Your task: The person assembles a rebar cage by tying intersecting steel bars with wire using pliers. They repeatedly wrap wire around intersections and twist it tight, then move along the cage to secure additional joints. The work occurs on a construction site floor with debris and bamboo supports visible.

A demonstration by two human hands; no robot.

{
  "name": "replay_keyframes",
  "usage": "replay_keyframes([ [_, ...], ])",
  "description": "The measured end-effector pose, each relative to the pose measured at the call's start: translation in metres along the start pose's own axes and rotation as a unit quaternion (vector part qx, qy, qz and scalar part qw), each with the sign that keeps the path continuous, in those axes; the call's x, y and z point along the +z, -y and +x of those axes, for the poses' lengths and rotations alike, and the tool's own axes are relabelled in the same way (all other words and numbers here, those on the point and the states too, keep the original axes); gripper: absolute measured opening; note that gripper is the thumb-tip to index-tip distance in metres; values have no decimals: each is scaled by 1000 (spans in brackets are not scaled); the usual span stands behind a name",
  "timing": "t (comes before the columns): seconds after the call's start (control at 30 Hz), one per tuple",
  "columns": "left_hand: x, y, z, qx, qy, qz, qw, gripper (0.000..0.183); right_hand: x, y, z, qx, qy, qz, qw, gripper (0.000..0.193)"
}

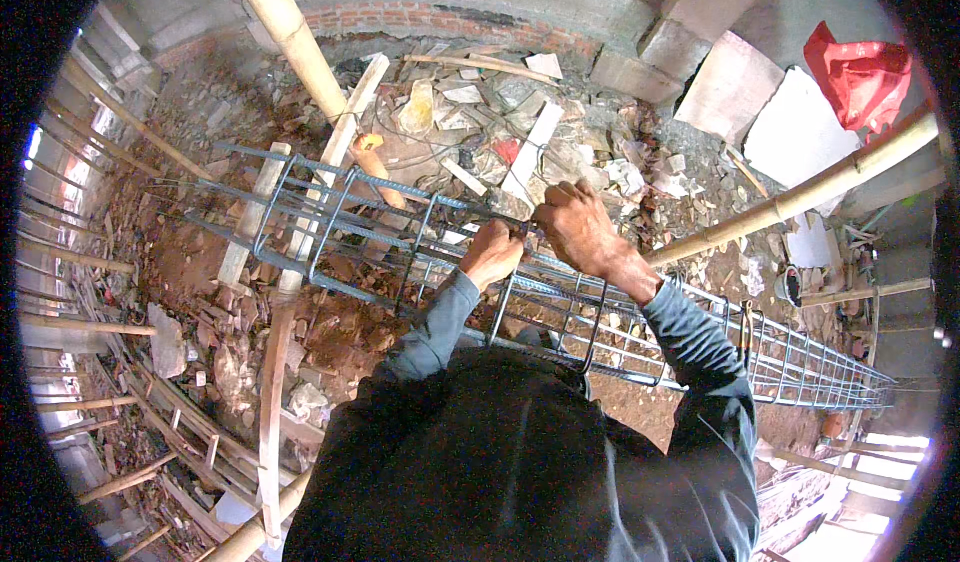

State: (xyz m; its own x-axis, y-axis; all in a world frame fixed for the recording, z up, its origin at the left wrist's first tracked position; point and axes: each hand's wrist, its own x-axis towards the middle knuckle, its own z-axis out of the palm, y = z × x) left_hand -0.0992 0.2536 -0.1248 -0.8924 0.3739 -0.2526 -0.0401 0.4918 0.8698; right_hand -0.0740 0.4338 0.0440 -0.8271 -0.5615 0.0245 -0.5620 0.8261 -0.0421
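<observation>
A long cage of steel reinforcing bars (pixel 596 326) with square stirrups runs across in front of me, from the left toward the far right. My left hand (pixel 492 253) is closed at its far upper bar, fingers pinched together. Right beside it, my right hand (pixel 580 224) is curled into a fist over the same bar, close to a stirrup. Whatever the fingers grip is hidden between them. Farther right, a narrow tool resembling pincers (pixel 745 332) hangs upright on the cage.
Wooden battens (pixel 275 402) lie under the cage's left end. Bamboo poles (pixel 285 27) slant in at the upper left and right (pixel 800 194). Broken rubble (pixel 470 112) covers the ground beyond. A yellow object (pixel 371 142) rests by a batten; a red bag (pixel 862 82) lies far right.
</observation>
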Motion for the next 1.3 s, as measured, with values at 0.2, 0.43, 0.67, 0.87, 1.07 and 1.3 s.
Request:
replay_keyframes([
  [0.2,0,8,-1,89,-29,88,992,25,32,16,-37,109,-66,139,982,26],
  [0.43,-8,-21,-17,86,-65,114,988,24,62,21,-47,142,-159,214,953,18],
  [0.67,-20,-28,-21,95,-47,83,991,27,82,23,-48,190,-133,232,945,22],
  [0.87,-20,-43,-24,32,-61,49,996,44,93,26,-47,216,-79,214,949,39],
  [1.07,-16,-56,-29,99,-117,61,986,42,92,16,-39,192,-103,133,967,33],
  [1.3,-3,-66,-36,80,-192,105,973,43,92,-5,-11,242,15,180,953,41],
])
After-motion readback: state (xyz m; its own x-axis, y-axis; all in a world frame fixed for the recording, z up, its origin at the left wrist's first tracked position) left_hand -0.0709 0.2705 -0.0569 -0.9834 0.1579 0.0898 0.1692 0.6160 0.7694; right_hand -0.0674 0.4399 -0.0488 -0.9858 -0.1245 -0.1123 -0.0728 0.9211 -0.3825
